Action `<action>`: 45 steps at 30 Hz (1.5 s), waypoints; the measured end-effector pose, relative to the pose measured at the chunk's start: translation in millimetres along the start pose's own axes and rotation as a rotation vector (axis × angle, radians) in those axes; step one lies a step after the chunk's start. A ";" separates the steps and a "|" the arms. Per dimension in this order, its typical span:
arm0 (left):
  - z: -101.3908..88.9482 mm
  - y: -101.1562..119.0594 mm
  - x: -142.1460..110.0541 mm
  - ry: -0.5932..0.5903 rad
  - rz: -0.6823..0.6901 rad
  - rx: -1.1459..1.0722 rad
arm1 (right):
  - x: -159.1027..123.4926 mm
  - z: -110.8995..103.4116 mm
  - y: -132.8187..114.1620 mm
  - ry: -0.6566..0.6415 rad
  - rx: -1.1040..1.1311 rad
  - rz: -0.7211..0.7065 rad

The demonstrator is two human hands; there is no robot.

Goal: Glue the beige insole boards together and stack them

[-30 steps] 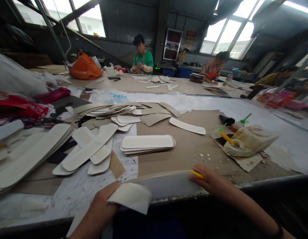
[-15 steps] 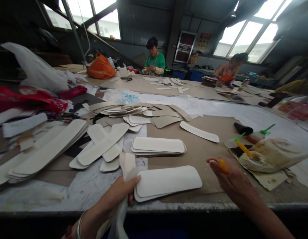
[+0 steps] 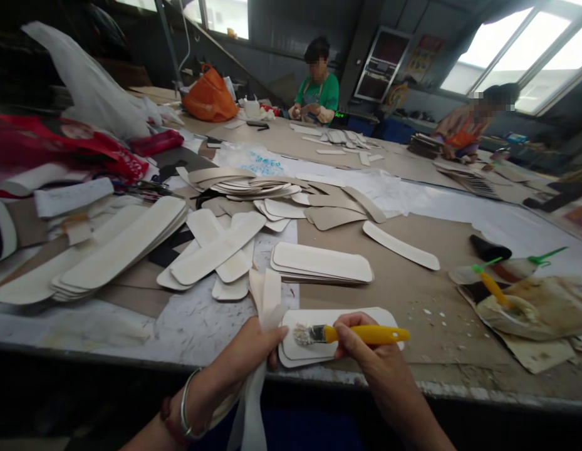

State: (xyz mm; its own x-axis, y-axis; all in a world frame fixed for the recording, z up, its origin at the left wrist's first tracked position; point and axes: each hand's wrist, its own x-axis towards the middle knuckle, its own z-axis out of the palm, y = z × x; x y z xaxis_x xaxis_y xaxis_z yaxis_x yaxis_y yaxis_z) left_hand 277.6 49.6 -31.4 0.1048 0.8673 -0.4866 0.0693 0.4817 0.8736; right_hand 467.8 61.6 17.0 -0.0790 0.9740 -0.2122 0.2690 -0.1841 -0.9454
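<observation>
The yellow brush [image 3: 375, 334] had just come in from the right, and its hairs looked to be on the white piece [image 3: 361, 317], so they could wipe it now. The right hand [image 3: 378, 362] pinched the brush. The left hand [image 3: 253, 343] pinched soft pale strips [image 3: 272, 300]. The white piece lay between the hands, and a neat pile [image 3: 322, 262] sat just past them.

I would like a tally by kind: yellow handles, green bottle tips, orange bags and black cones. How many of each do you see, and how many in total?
Yellow handles: 2
Green bottle tips: 2
Orange bag: 1
Black cone: 1
Total: 6
</observation>
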 end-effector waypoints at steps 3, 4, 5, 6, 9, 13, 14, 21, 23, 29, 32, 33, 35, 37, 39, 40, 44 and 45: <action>-1.1 -3.0 2.5 0.004 0.004 0.028 | -2.2 -3.3 1.4 0.040 -0.037 0.038; -1.2 -4.1 3.6 0.005 0.005 0.039 | -3.1 -4.9 1.8 0.053 -0.042 0.037; -1.3 -5.1 4.6 0.005 0.005 0.049 | -4.0 -5.7 2.2 0.064 -0.043 0.032; -1.3 -5.9 5.4 0.004 0.005 0.061 | -4.8 -5.7 2.8 0.069 -0.045 0.026; -0.4 -6.4 6.2 0.006 0.002 0.099 | -6.1 -1.5 7.0 0.074 -0.063 -0.012; 1.7 -3.6 3.6 0.046 -0.017 0.156 | -2.0 -11.5 21.5 0.134 -0.247 -0.094; 2.1 -2.9 2.8 0.051 -0.022 0.168 | -0.2 -19.9 25.9 0.171 -0.327 -0.108; 0.8 -7.2 4.4 0.069 -0.044 0.279 | 1.0 -89.0 34.0 0.504 -0.800 -0.305; 0.4 -9.5 6.3 0.080 -0.033 0.309 | -0.7 -93.1 32.8 0.527 -0.864 -0.430; 0.5 -13.0 8.1 0.088 -0.027 0.350 | -13.1 -41.9 43.4 0.383 -0.932 -0.615; -1.2 -16.0 11.0 0.074 -0.033 0.373 | -24.0 -0.1 40.6 0.234 -0.769 -0.721; -1.9 -16.6 12.1 0.062 -0.034 0.377 | -26.6 10.6 37.3 0.208 -0.670 -0.734; -3.1 -15.9 13.3 0.030 -0.030 0.369 | -29.2 22.7 29.5 0.200 -0.454 -0.676; -3.4 -12.7 12.3 0.007 -0.017 0.333 | -28.6 22.1 23.3 0.218 -0.302 -0.533; -2.7 -8.7 9.9 0.003 -0.008 0.302 | -26.1 13.2 20.8 0.232 -0.270 -0.404; -2.1 -6.9 8.6 0.010 -0.010 0.291 | -24.8 8.2 20.5 0.245 -0.285 -0.368; 0.7 -4.4 5.6 0.050 -0.030 0.268 | -23.6 3.2 18.6 0.279 -0.313 -0.324; 1.3 -4.5 5.4 0.051 -0.030 0.264 | -23.6 5.4 17.8 0.257 -0.293 -0.320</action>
State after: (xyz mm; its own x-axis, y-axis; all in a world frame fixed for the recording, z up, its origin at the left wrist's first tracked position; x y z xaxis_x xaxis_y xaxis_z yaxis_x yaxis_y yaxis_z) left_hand 279.2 51.9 -38.0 0.0492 0.8615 -0.5054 0.3285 0.4639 0.8227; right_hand 469.3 34.7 3.9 0.0278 0.9834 0.1795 0.5314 0.1376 -0.8359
